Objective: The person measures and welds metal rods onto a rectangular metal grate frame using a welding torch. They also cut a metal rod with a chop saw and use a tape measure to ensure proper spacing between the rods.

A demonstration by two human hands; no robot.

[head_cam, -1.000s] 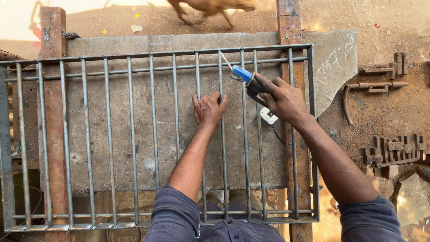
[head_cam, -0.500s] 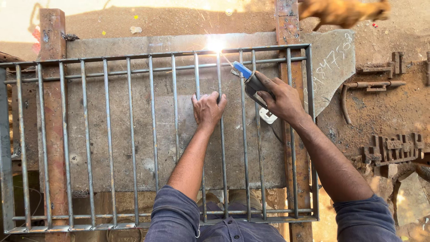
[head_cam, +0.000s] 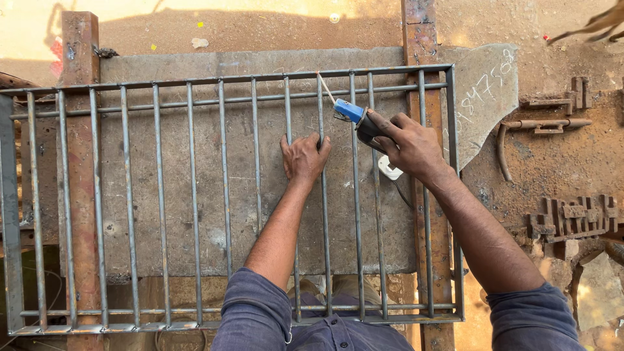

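My left hand lay flat on the metal grill, fingers together. My right hand fingers gripped the welding holder, its rod touching a bar.

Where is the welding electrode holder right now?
Head view, upper centre-right: the electrode holder is in the right hand, above the metal grille, beside the left hand.

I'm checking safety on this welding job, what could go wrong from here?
Both hands are bare. The left hand presses on the metal grille close to where the welding rod in the right hand touches a bar, so sparks or hot metal could burn it. The holder's cable runs down beside the grille's bars and might snag or scorch there.
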